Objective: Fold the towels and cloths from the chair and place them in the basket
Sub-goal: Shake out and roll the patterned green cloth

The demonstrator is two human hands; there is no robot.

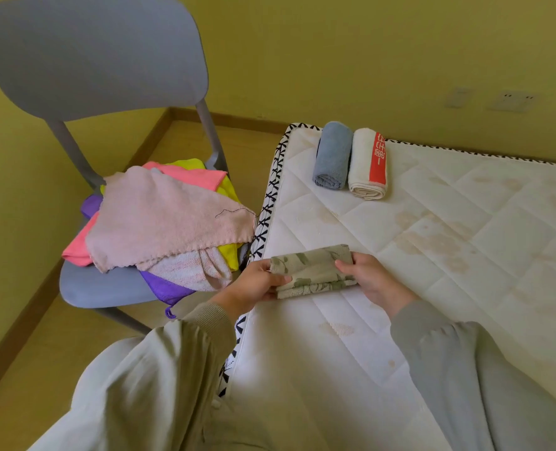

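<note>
The folded green patterned cloth (312, 271) lies on the near edge of the mattress (432, 271). The left hand (257, 283) pinches its 9 o'clock end and the right hand (372, 283) grips its 3 o'clock end. At 10 o'clock from the cloth, the grey chair (101, 288) holds a pile of unfolded cloths (169, 219). At 12 o'clock, a blue rolled towel (333, 156) and a white rolled towel (364, 167) lie touching, side by side.
</note>
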